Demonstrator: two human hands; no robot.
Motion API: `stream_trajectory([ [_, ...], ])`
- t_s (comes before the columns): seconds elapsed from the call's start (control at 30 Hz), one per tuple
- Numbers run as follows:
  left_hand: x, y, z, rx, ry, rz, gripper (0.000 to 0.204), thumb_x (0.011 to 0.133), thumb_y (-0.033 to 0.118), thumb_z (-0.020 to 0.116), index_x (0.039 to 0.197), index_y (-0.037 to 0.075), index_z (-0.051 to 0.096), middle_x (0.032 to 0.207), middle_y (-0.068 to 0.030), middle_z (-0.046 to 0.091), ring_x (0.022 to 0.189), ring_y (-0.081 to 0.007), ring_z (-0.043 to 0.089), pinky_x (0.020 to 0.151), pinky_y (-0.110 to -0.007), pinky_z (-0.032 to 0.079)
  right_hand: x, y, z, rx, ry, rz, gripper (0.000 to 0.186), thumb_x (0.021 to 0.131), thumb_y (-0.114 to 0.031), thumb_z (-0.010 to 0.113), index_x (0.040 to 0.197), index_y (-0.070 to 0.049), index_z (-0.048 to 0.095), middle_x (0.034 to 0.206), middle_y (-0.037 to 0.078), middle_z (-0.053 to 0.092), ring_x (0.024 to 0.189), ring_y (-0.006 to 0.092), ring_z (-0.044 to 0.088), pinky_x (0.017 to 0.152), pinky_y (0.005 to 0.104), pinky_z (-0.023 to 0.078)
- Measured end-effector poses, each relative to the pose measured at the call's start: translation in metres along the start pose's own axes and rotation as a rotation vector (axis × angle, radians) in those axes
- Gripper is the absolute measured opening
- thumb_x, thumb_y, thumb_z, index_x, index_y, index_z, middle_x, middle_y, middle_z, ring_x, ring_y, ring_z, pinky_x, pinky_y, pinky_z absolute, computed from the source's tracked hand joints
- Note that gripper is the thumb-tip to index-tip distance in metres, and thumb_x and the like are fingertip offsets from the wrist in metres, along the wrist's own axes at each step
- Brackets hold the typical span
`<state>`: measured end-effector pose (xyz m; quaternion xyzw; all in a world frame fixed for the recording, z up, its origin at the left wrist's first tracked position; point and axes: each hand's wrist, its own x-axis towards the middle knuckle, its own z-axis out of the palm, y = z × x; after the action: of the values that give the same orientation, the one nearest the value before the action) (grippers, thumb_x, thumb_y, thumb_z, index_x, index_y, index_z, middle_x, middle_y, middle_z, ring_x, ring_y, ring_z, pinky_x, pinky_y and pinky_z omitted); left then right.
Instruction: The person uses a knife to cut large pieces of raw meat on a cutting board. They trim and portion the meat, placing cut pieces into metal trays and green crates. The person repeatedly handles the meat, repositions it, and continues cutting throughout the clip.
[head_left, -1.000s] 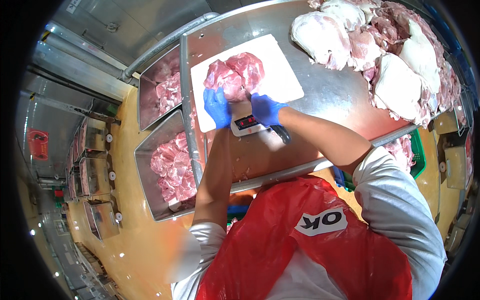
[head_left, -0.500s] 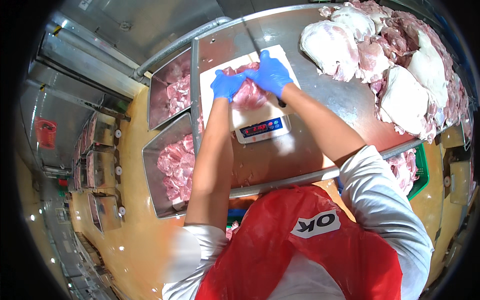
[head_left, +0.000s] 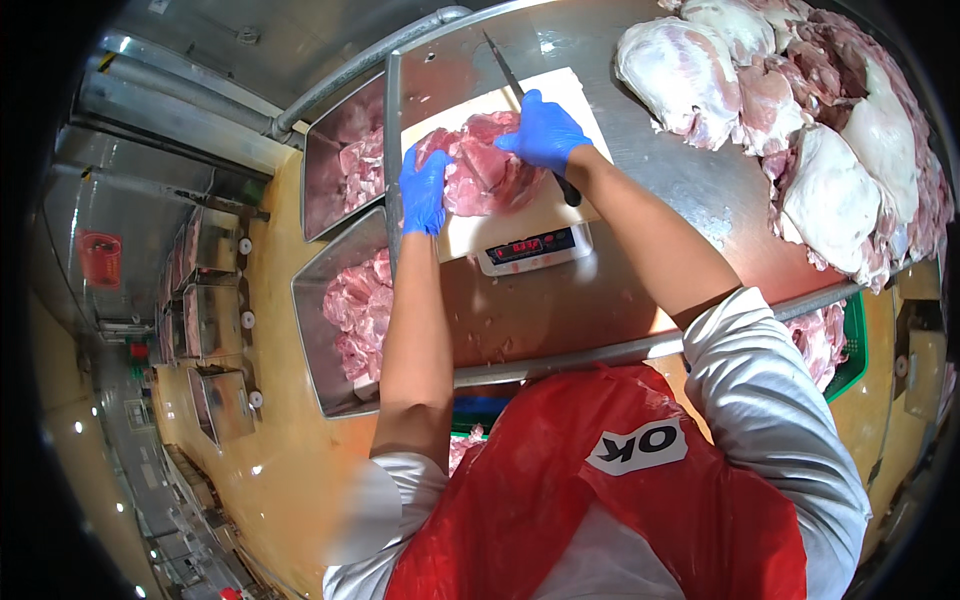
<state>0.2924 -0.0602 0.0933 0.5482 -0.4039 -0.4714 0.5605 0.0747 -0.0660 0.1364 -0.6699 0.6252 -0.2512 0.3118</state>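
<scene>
My left hand (head_left: 424,190), in a blue glove, is closed against the left side of a large piece of raw meat (head_left: 485,172), its thumb on the top. My right hand (head_left: 546,136), also gloved in blue, touches the meat's right edge with a finger. A knife (head_left: 503,62) runs through that right hand: its thin blade points away over the metal table, and the dark handle end shows by the wrist. The grip itself is hidden under the glove. Below the meat is a white board (head_left: 572,92) on a digital scale (head_left: 538,250) with a lit red display.
Large skin-covered meat pieces (head_left: 680,80) are heaped on the right of the metal table (head_left: 660,185). Two metal bins (head_left: 310,340) with cut meat stand along the left edge. A green crate (head_left: 852,350) with meat sits below at right. Wheeled carts (head_left: 225,405) stand farther left.
My hands have moved apart, the left one shifting left along the meat. More of the meat now shows, spread wider between them. The view has shifted slightly.
</scene>
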Motion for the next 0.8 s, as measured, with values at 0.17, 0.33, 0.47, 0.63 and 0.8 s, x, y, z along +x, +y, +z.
stream_trajectory([
  [0.17,-0.001,0.010,0.004,-0.078,0.007,0.030,0.045,0.083,0.007,0.063,0.127,0.001,0.053,0.104,-0.0079,0.064,0.082,-0.0131,0.062,0.069,-0.026,0.053,0.013,-0.002,-0.007,-0.066,-0.008,-0.064,0.065,0.077,-0.036,0.073,0.115,0.010,0.046,0.101,0.029,0.065,0.097,0.0420,0.065,0.086,0.0431,0.052],
  [0.33,0.012,-0.016,-0.002,0.110,0.038,0.174,0.061,0.081,0.015,0.067,0.133,-0.007,0.044,0.110,-0.0121,0.060,0.092,-0.0155,0.059,0.079,-0.029,0.052,-0.010,-0.033,0.002,-0.008,0.034,-0.116,0.043,0.083,-0.016,0.062,0.114,0.009,0.047,0.099,0.030,0.065,0.093,0.0421,0.065,0.081,0.0445,0.053],
  [0.47,0.019,-0.026,0.005,0.308,0.110,0.230,0.044,0.083,0.016,0.065,0.119,-0.007,0.053,0.102,-0.0117,0.063,0.089,-0.0131,0.059,0.075,-0.028,0.051,-0.039,-0.034,0.012,-0.218,-0.246,-0.272,0.020,0.081,-0.012,0.058,0.084,0.006,0.067,0.085,0.026,0.067,0.079,0.0362,0.069,0.069,0.0424,0.055],
  [0.63,0.013,-0.028,0.013,0.343,0.206,0.250,0.055,0.078,0.028,0.072,0.119,-0.005,0.056,0.106,-0.0168,0.065,0.096,-0.0225,0.061,0.087,-0.035,0.049,-0.032,-0.034,0.026,-0.276,-0.484,-0.175,0.020,0.079,-0.015,0.062,0.072,0.001,0.072,0.069,0.017,0.068,0.069,0.0290,0.070,0.063,0.0381,0.056],
  [0.8,0.013,-0.038,0.001,0.228,0.213,0.236,0.052,0.079,0.028,0.070,0.117,-0.005,0.058,0.103,-0.0142,0.065,0.095,-0.0226,0.060,0.086,-0.035,0.049,-0.030,-0.008,0.038,-0.281,-0.578,-0.288,0.018,0.083,-0.012,0.055,0.082,0.003,0.066,0.071,0.019,0.066,0.066,0.0290,0.068,0.060,0.0398,0.054],
])
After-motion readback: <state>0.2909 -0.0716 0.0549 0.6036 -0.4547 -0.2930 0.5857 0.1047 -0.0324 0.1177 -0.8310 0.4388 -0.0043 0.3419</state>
